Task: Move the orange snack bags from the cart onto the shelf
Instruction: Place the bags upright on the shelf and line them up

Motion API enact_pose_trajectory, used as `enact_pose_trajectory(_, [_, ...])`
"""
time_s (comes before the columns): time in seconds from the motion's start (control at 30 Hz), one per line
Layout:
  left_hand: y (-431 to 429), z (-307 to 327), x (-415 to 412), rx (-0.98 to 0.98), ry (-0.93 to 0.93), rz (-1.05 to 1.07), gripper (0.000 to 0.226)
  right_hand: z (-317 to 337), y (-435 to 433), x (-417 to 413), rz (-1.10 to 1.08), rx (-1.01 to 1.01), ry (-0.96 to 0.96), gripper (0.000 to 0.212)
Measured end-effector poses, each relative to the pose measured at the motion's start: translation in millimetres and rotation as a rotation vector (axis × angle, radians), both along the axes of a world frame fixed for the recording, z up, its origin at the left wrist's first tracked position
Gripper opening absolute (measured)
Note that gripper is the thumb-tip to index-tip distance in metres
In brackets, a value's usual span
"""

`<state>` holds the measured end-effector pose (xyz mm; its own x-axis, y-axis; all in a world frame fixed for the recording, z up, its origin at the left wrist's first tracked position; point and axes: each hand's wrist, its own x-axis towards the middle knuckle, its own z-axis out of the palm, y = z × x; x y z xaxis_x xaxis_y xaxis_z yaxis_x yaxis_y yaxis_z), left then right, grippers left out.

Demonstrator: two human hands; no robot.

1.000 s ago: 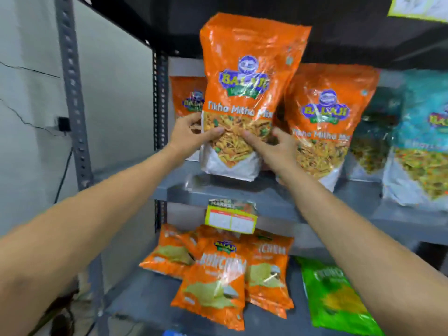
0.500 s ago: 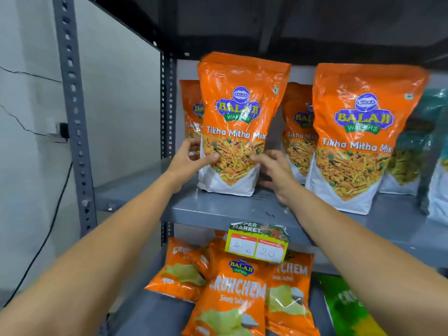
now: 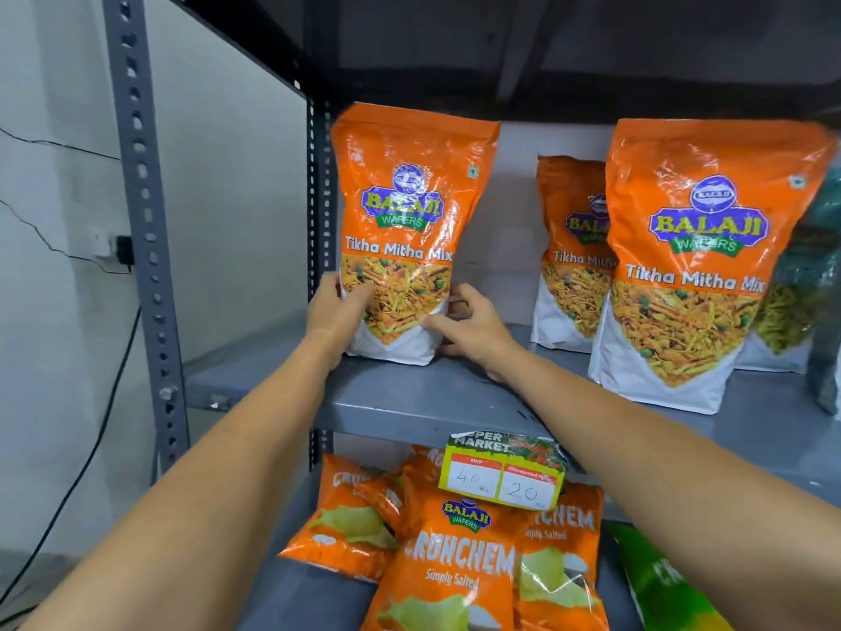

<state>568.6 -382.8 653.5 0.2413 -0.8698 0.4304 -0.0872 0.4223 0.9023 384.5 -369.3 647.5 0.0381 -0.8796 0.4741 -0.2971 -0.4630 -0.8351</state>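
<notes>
While upright, bag (image 3: pixel 400 234) between both hands.

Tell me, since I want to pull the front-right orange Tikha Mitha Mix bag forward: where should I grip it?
Grip the front-right bag low on both side edges, around its white base, coming from the open front of the shelf. It stands upright on a wide, full bottom, while the top is flat and crinkly, so a low hold likely keeps it steady. The left hand and right hand flank the left bag likewise.
</notes>
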Motion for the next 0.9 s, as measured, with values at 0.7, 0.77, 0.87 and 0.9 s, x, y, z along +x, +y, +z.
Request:
enact_pose_trajectory(0.7, [92.5, -2.8, -178.1, -0.395, -0.387, -0.06, 0.036, -7.0, 146.3, -204.0, -0.854, -0.35, 0.089, 0.034])
enact_pose_trajectory(0.77, [97.6, -4.7, -211.8, -0.221, -0.341, -0.167, 0.054, -7.5, 138.4, -226.9, -0.891, -0.214, -0.316, 0.027])
enact_pose_trajectory(0.87, [93.2, -9.7, -234.0, -0.036, -0.312, -0.392, 0.085, -11.9, 119.3, -240.1, -0.651, 0.017, -0.442, 0.027])
enact_pose_trajectory(0.9, [90.9, -10.7, -235.0, -0.002, -0.321, -0.443, 0.093, -13.4, 114.0, -241.0, -0.604, 0.058, -0.381, 0.024])
